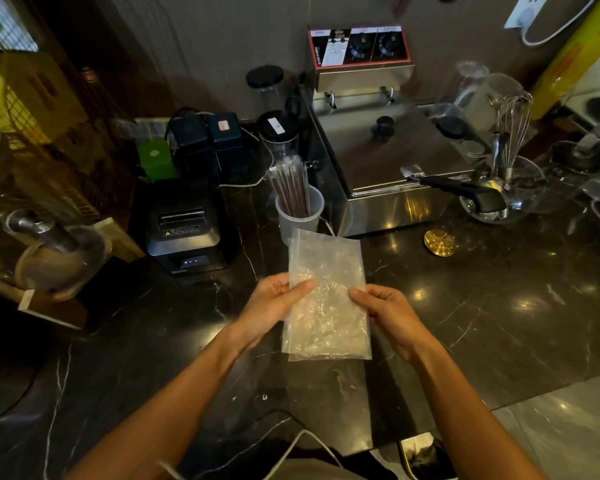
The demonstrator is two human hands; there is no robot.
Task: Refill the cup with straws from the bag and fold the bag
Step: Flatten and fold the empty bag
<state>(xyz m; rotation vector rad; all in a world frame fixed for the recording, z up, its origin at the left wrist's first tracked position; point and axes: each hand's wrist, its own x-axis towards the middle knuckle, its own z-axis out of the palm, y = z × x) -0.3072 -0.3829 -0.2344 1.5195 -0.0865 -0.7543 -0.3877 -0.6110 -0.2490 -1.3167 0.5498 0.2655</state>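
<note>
Both hands hold the clear plastic bag (pixel 326 296) flat above the dark marble counter (pixel 499 306).

The left hand (pixel 274 306) pinches the bag's left edge, and the right hand (pixel 385 310) pinches its right edge. Just beyond stands the translucent cup (pixel 298 216), holding wrapped straws (pixel 290 188), beside a steel fryer (pixel 388 150).

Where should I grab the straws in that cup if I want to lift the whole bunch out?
Grip the straws near their upper ends, above the rim of the cup, coming from above. They stand bundled and lean back toward the left, with their lower parts walled in by the cup, so only the tops are free. The fryer crowds the right side.
</note>
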